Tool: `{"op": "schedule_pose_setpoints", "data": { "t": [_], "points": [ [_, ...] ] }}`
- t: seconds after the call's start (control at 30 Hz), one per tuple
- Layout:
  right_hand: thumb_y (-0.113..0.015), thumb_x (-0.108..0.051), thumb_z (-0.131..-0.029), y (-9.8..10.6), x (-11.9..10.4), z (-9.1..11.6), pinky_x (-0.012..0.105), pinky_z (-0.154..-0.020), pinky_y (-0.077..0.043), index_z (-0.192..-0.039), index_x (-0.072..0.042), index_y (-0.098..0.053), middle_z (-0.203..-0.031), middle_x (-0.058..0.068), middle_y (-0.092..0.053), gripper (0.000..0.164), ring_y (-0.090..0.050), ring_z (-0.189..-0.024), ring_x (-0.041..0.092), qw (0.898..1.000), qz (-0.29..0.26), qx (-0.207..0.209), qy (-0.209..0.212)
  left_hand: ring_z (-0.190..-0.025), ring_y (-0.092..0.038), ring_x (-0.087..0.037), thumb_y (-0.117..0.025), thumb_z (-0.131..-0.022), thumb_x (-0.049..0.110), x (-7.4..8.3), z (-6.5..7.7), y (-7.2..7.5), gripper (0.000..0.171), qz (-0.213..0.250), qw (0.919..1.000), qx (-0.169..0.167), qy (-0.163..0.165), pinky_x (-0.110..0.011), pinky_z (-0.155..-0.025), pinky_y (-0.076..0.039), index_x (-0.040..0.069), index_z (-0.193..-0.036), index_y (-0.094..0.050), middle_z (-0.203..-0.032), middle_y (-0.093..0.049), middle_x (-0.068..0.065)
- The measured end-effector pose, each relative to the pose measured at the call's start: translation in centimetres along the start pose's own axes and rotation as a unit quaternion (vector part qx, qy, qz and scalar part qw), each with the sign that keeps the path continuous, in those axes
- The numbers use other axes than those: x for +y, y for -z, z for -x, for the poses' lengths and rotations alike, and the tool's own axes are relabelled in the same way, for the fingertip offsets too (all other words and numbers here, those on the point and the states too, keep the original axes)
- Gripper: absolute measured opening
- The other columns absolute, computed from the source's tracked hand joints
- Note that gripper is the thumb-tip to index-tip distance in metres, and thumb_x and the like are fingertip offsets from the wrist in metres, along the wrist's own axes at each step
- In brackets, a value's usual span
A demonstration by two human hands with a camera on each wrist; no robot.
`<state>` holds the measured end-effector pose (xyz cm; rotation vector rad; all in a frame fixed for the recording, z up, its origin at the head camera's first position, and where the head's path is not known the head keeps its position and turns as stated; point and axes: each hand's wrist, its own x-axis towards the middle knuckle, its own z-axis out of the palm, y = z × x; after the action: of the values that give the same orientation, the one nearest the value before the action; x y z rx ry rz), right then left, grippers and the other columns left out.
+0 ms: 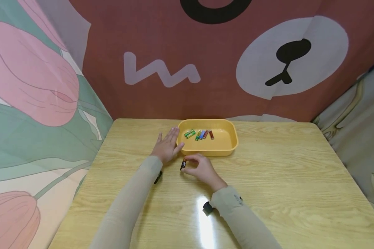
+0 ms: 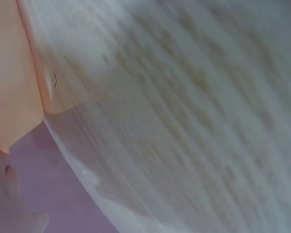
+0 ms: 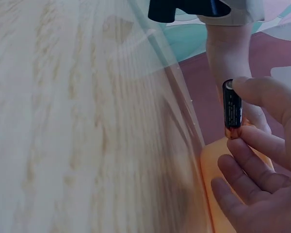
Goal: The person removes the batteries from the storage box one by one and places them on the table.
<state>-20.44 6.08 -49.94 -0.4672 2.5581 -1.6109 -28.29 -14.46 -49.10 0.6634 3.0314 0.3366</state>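
My right hand pinches a black battery with a copper end by its two ends, between thumb and fingertips, just in front of the yellow tray. The same battery shows close up in the right wrist view. Spread fingers of my left hand touch the left side of the yellow tray. Inside the tray lie several batteries: green ones at the left, a blue one and red ones nearer the middle. Only part of the left hand appears in the left wrist view.
The tray stands at the back of a wooden table, close to a brown cloth backdrop. A flowered cloth hangs along the left side, and another curtain hangs at the right. Each wrist wears a black device.
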Motion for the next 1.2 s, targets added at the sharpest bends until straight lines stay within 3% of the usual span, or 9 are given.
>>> {"op": "schedule_pose_setpoints", "data": {
  "t": [0.43, 0.73, 1.2],
  "points": [
    [-0.089, -0.023, -0.078, -0.6, 0.5, -0.6, 0.046, -0.107, -0.045, -0.118, -0.004, -0.074, -0.118, 0.008, -0.070, 0.046, -0.062, -0.116, 0.027, 0.998, 0.048, -0.029, 0.012, -0.156, -0.003, -0.019, -0.014, -0.104, 0.066, 0.2, -0.5, 0.1, 0.082, 0.008, 0.9998, 0.012, -0.011, -0.062, -0.122, -0.009, 0.010, -0.164, -0.006, -0.171, -0.008, -0.006],
    [-0.089, -0.020, -0.078, -1.3, 0.7, -0.7, 0.043, -0.103, -0.048, -0.118, -0.002, -0.073, -0.115, 0.007, -0.069, 0.046, -0.063, -0.111, 0.024, 0.996, 0.061, -0.048, 0.032, -0.156, -0.004, -0.018, -0.014, -0.105, 0.065, -0.2, -0.2, -0.3, 0.081, 0.008, 0.9999, 0.009, -0.003, -0.060, -0.122, -0.009, 0.011, -0.165, -0.003, -0.171, -0.008, -0.006],
    [-0.088, -0.014, -0.079, -1.4, 0.5, -0.8, 0.041, -0.098, -0.051, -0.119, 0.002, -0.072, -0.111, 0.009, -0.068, 0.046, -0.062, -0.104, 0.022, 0.993, 0.088, -0.063, 0.046, -0.156, -0.002, -0.018, -0.019, -0.107, 0.061, 0.1, -0.1, 0.3, 0.078, 0.008, 1.0000, 0.000, 0.002, -0.058, -0.123, -0.007, 0.010, -0.164, -0.004, -0.171, -0.004, -0.004]
  ]
}}
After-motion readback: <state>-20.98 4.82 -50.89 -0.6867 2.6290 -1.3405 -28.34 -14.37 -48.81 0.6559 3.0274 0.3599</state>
